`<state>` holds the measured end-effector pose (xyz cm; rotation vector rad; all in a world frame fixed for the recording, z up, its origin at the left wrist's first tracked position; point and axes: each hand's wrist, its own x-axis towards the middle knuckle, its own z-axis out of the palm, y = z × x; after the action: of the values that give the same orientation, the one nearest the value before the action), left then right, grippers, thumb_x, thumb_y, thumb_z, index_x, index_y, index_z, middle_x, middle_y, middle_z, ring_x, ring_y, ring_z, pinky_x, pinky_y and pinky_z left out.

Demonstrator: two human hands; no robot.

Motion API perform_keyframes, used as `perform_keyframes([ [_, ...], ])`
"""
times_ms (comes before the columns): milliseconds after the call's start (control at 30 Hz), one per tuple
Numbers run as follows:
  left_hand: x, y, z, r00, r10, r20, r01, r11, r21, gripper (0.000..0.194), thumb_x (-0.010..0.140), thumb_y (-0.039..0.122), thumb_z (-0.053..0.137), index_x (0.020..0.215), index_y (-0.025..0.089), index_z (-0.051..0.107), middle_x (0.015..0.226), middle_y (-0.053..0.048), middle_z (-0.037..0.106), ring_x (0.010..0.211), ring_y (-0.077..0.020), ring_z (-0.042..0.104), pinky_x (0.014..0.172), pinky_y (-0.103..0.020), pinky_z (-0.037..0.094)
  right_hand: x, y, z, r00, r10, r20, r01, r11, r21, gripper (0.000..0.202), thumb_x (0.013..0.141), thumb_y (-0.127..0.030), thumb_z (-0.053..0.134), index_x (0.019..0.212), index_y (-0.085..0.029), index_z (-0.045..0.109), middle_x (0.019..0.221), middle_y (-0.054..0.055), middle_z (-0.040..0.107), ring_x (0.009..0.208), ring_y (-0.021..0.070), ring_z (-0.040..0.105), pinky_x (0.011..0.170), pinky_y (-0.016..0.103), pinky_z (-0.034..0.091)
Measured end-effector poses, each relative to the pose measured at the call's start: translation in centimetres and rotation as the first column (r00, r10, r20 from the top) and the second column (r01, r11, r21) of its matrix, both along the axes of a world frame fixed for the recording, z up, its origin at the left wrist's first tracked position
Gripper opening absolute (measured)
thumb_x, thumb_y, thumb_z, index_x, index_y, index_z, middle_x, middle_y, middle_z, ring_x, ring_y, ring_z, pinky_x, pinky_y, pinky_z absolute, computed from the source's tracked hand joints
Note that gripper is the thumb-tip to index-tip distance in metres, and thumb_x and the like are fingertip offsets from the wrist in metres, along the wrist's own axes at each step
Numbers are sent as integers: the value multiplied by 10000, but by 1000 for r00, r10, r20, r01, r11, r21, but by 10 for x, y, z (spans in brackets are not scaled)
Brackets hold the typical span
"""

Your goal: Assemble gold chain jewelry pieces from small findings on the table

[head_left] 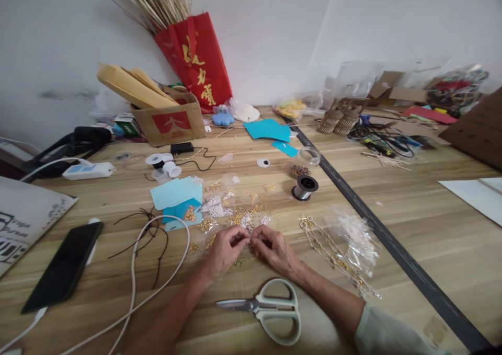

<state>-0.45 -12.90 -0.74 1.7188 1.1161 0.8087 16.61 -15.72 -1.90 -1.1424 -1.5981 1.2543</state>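
Note:
My left hand (226, 250) and my right hand (274, 248) meet fingertip to fingertip over the wooden table, both pinched closed. Whatever is between the fingertips is too small to make out. Just beyond them lie gold beads (251, 212) and silver beads (214, 207), some in small clear bags. A thin gold chain (241, 264) lies on the table below my hands. Scissors (276, 309) with pale handles rest nearer to me, blades pointing left. Several gold and silver chains (333, 253) lie right of my right hand.
A spool of wire (304, 187) and a round jar (309, 156) stand beyond my hands. Blue cards (176, 194) lie left of the beads. A phone (65, 266) and a white cable (133, 271) are at left; a dark strip (368, 216) crosses the right side.

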Motion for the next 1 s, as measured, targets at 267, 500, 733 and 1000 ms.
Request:
perform_keyframes([
  [267, -1, 1, -1, 1000, -15, -12, 15, 1000, 21, 61, 768, 179, 600, 740, 164, 652, 706, -30, 663, 656, -150, 604, 620, -236, 478, 0, 0, 1, 1000, 15, -1, -15, 999, -40, 262, 918, -418, 493, 850, -166, 514, 577, -34, 550, 497, 86, 472, 497, 197, 365],
  [500, -1, 1, 4, 994, -40, -99, 50, 994, 96, 113, 794, 158, 570, 781, 150, 682, 757, -54, 689, 697, -158, 616, 652, -248, 473, 1, 0, 5, 999, 27, -21, -28, 998, -48, 289, 921, -438, 484, 836, -163, 507, 570, -34, 533, 500, 85, 465, 499, 196, 362],
  [733, -5, 3, 1, 993, -76, -94, 84, 993, 78, 110, 801, 181, 571, 774, 147, 672, 716, -32, 664, 653, -139, 578, 618, -233, 442, 1, 0, 6, 999, 26, -38, -27, 999, -27, 326, 921, -479, 470, 840, -166, 508, 564, -33, 527, 506, 92, 470, 505, 205, 365],
  [1000, -8, 6, -2, 992, -114, 54, 119, 988, -103, 135, 795, 258, 587, 787, 138, 649, 733, -36, 649, 681, -145, 576, 639, -243, 455, 1, 0, 6, 999, 27, -46, -28, 999, -39, 316, 917, -466, 488, 839, -160, 511, 570, -35, 519, 507, 88, 460, 506, 202, 362],
])
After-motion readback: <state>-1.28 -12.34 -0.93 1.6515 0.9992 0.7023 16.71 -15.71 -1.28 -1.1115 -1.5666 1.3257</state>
